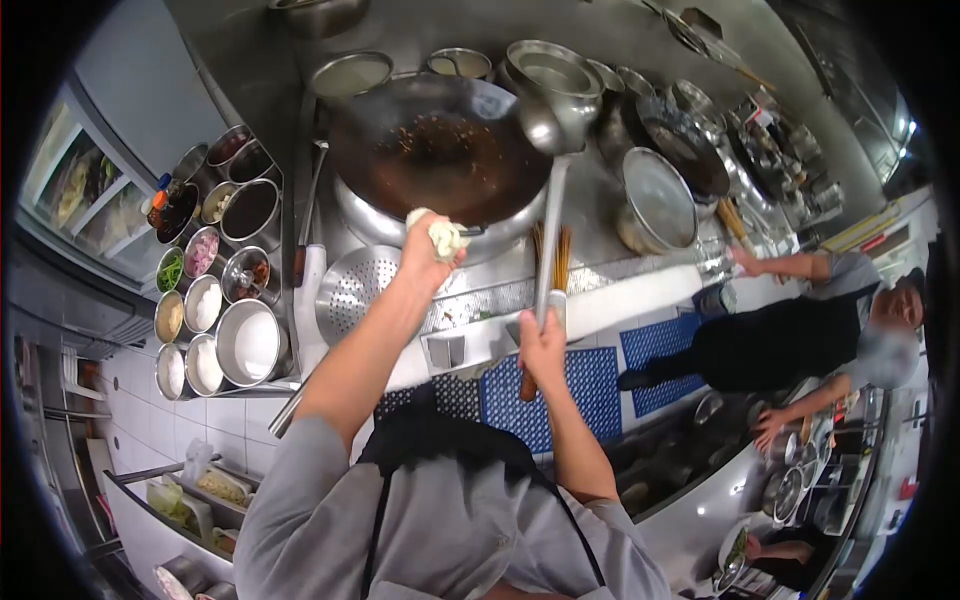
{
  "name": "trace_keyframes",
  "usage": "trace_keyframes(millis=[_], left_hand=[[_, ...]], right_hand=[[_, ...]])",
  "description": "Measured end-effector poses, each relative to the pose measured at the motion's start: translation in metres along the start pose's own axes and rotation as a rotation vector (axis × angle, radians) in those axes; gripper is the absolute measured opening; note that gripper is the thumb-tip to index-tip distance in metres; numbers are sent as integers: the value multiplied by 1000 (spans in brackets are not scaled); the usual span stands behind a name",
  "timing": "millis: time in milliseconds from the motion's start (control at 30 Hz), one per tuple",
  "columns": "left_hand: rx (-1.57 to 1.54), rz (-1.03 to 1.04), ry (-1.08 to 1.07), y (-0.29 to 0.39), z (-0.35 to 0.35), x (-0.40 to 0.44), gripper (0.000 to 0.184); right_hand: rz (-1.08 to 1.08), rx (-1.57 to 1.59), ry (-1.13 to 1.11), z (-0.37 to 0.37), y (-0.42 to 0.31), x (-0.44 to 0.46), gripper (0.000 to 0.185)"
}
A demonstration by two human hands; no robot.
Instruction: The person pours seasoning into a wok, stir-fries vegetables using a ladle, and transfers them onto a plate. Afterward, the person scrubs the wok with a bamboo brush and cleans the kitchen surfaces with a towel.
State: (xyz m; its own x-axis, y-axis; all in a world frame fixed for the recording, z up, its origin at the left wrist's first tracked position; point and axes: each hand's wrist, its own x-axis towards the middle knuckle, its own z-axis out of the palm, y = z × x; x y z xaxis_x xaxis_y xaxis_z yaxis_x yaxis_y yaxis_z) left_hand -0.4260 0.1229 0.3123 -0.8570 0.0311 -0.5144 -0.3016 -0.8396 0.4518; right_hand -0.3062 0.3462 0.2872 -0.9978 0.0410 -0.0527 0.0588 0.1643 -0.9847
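Your left hand [428, 255] is closed around a pale, bunched cloth [447, 240] at the near rim of the wok [512, 180]. Your right hand [543, 348] grips the long handle of the ladle [541, 130] near its wooden end, and the ladle's bowl is farther out, over the wok's right side. The wok is just beyond your left hand, with reddish-brown bits scattered over its dark inside. Below your left hand, toward its left, a perforated strainer [352, 292] lies on the metal table [592, 215]. Farther left are containers of ingredients, among them a white one [250, 342]. Well to the right of your right hand, a co-worker [790, 340] stands in a dark apron.
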Motion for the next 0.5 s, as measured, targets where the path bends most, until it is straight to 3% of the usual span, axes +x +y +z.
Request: trace_keyframes(millis=[100,233,333,500], left_hand=[[-29,-28,4,-2,2,12,7],[-64,-31,26,-10,10,25,9],[-80,30,96,-19,11,45,9],[-87,34,34,-25,10,52,16]], right_hand=[[-110,-469,-20,10,27,35,32],[-288,-477,-9,8,30,68,34],[181,-221,-242,-6,-21,94,26],[56,23,-360,-23,-86,205,16]])
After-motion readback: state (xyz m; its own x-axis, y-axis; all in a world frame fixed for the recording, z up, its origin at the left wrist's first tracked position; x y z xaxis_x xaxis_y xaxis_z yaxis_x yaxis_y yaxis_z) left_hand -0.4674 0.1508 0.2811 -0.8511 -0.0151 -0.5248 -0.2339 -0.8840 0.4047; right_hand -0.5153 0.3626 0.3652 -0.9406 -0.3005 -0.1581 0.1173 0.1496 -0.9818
